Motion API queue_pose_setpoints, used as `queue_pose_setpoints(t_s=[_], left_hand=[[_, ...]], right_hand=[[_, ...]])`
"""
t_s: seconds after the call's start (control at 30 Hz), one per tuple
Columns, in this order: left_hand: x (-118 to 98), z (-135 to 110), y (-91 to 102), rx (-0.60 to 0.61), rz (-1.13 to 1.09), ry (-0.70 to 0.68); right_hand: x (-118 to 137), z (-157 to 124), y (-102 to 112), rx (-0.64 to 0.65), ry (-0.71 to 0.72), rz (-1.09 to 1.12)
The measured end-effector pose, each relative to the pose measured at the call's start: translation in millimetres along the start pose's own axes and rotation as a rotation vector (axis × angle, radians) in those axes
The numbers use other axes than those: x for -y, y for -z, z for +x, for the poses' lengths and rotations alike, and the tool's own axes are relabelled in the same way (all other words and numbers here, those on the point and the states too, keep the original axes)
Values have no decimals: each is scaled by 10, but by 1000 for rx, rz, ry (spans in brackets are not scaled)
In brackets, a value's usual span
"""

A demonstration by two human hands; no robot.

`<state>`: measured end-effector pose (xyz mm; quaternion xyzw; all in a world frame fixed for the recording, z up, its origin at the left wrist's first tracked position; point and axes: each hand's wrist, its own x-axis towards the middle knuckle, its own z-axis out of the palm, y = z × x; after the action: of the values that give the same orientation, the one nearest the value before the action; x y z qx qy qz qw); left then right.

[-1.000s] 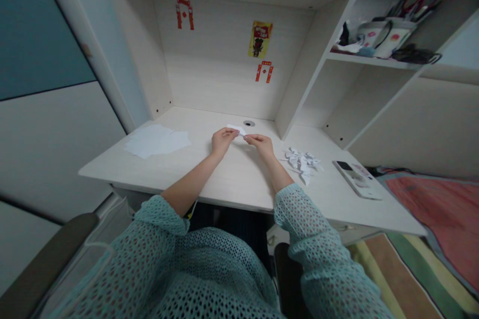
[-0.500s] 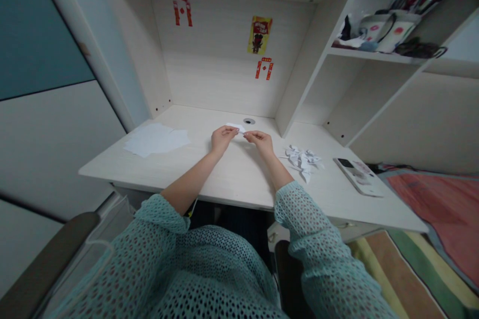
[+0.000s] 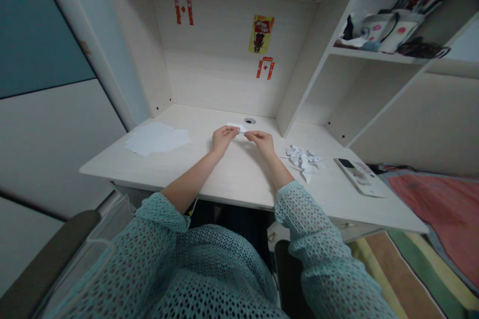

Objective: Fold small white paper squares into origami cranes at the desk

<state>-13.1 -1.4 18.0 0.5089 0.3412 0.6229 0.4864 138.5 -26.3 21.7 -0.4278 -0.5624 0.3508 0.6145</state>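
Observation:
Both hands meet over the middle of a pale wooden desk [image 3: 239,179]. My left hand [image 3: 222,138] and my right hand [image 3: 263,142] each pinch one end of a small white piece of paper [image 3: 236,126], held just above the desk top. The fingers of both hands are curled around the paper's edges. A pile of small folded white paper pieces [image 3: 303,158] lies to the right of my right hand. Several flat white sheets [image 3: 156,138] lie to the left of my left hand.
A phone [image 3: 358,176] lies near the desk's right edge. A cable hole [image 3: 249,121] sits behind the hands. Shelves on the right hold cups with scissors [image 3: 394,27]. Red and yellow stickers [image 3: 261,35] mark the back panel. A chair arm [image 3: 45,259] is at lower left.
The hands stay together on the small paper with only slight finger movement. The view has shifted a little.

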Motion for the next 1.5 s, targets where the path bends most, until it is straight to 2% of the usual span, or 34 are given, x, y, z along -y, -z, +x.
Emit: queue_pose_setpoints(t_s=[0.4, 0.87, 1.5], left_hand=[[-47, -27, -18, 31, 90, -29], [29, 9, -6, 46, 19, 19], [40, -2, -13, 43, 58, -30]], right_hand=[[-42, 19, -11, 4, -34, 54], [-22, 14, -12, -17, -18, 20], [-31, 18, -6, -10, 13, 28]])
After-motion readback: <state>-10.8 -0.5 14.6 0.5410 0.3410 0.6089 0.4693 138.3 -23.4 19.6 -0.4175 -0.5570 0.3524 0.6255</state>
